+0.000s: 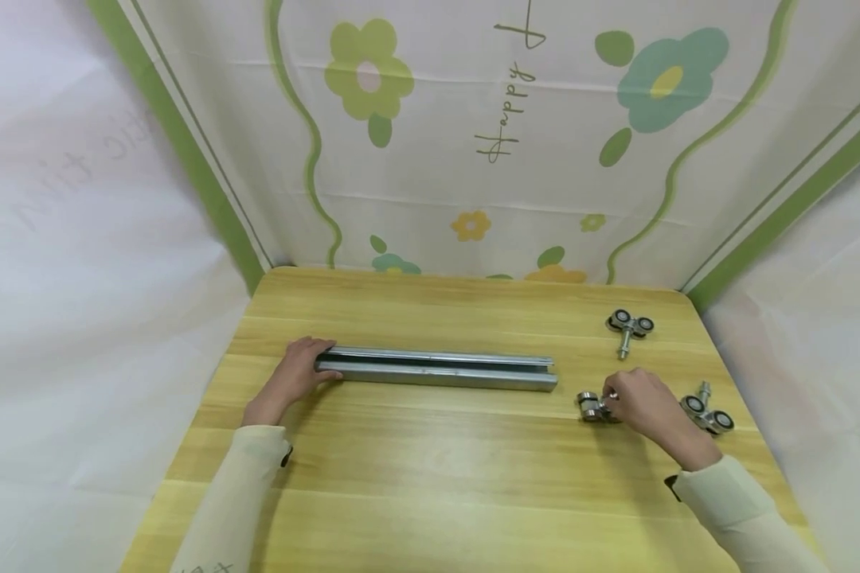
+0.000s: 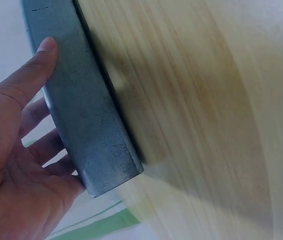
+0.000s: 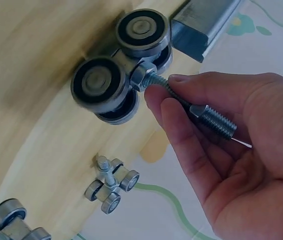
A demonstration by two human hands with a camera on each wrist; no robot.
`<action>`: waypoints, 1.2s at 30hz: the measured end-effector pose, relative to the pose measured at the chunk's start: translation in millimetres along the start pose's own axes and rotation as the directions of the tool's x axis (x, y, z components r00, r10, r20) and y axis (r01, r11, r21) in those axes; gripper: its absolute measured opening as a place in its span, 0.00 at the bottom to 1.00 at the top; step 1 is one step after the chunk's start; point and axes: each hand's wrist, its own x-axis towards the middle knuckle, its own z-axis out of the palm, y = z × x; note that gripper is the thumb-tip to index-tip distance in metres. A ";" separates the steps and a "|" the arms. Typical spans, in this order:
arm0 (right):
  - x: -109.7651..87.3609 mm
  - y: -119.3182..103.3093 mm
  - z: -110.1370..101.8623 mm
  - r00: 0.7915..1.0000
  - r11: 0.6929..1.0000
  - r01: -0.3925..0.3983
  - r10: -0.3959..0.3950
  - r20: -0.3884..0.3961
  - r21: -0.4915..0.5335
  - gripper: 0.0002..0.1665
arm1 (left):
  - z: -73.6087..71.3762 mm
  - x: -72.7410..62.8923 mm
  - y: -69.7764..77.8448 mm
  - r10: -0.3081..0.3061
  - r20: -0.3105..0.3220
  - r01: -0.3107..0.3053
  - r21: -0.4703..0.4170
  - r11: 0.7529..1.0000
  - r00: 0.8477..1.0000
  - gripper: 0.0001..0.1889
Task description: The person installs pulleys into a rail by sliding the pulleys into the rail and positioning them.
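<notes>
A grey metal C-channel rail (image 1: pixel 437 376) lies lengthwise on the table, its slot facing up. My left hand (image 1: pixel 299 376) grips its left end. In the left wrist view the thumb presses on the rail's side wall (image 2: pixel 81 110), with the other fingers at the opposite side. Right of the rail, my right hand (image 1: pixel 645 404) pinches the threaded bolt (image 3: pixel 214 121) of a roller trolley (image 1: pixel 588 406) between thumb and fingers. Its black-and-silver wheels (image 3: pixel 97 84) show clearly in the right wrist view. The fingers hide part of the bolt.
Two more roller trolleys lie on the wooden table (image 1: pixel 430 493): one (image 1: pixel 629 326) at the back right, another (image 1: pixel 708 414) beside the right hand, near the table's right edge. White curtains (image 1: pixel 430 175) with printed flowers stand behind and at both sides.
</notes>
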 end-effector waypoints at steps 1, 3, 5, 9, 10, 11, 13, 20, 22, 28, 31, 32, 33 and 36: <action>0.6 0.3 -0.4 1.000 1.000 0.002 -0.002 -0.006 -0.004 0.03 | 0.0 0.3 0.5 -0.005 0.003 0.005 -0.004 1.000 1.000 0.34; 3.4 0.9 -1.2 1.000 1.000 0.009 -0.010 -0.025 -0.012 0.03 | -0.3 0.4 1.5 -0.003 0.001 0.003 -0.001 1.000 1.000 0.34; 7.3 1.3 -2.5 0.999 1.000 0.014 -0.015 -0.044 -0.021 0.03 | -0.3 0.6 1.7 0.001 -0.004 -0.001 0.000 1.000 1.000 0.34; 14.8 1.6 -5.1 0.998 1.000 0.013 -0.014 -0.059 -0.021 0.03 | 0.2 1.1 1.4 0.005 -0.006 -0.005 0.001 1.000 1.000 0.34; 16.5 1.5 -5.6 0.998 1.000 0.009 -0.010 -0.056 -0.021 0.03 | 0.5 1.3 1.2 0.005 -0.005 -0.005 0.003 1.000 1.000 0.34; 18.4 1.6 -5.9 0.998 1.000 0.008 -0.009 -0.056 -0.024 0.03 | 0.6 1.4 1.2 0.003 -0.004 -0.003 0.002 1.000 1.000 0.34; 22.6 1.5 -6.9 0.998 0.999 0.011 -0.012 -0.058 -0.030 0.03 | 0.6 1.5 1.2 0.000 -0.004 0.000 0.004 1.000 1.000 0.34; 35.0 -1.3 -7.1 0.997 0.999 0.037 -0.038 -0.062 -0.023 0.03 | 0.2 0.9 1.7 -0.011 -0.002 0.011 0.001 1.000 1.000 0.34; 37.9 -3.0 -6.4 0.997 0.999 0.043 -0.045 -0.065 -0.019 0.03 | 0.4 0.6 1.2 -0.014 0.000 0.014 0.004 1.000 1.000 0.34; 46.5 -6.9 -4.1 0.995 0.998 0.052 -0.053 -0.086 -0.017 0.03 | 1.2 1.3 -1.1 -0.010 0.000 0.010 0.001 1.000 1.000 0.34; 49.8 -8.1 -3.0 0.994 0.998 0.062 -0.064 -0.093 -0.026 0.03 | 1.9 2.2 -1.4 -0.010 -0.001 0.010 -0.002 1.000 1.000 0.34; 50.5 -8.5 -2.4 0.993 0.998 0.065 -0.067 -0.093 -0.026 0.03 | 2.2 2.5 -1.3 -0.009 -0.002 0.009 0.000 1.000 1.000 0.34; 51.0 -8.6 -1.7 0.993 0.998 0.065 -0.067 -0.094 -0.027 0.03 | 2.6 2.9 -1.3 -0.008 -0.001 0.008 0.001 1.000 1.000 0.34; 54.6 -11.1 0.0 0.993 0.998 0.062 -0.064 -0.095 -0.029 0.03 | 2.5 2.4 -2.3 -0.003 -0.002 0.003 0.006 1.000 1.000 0.34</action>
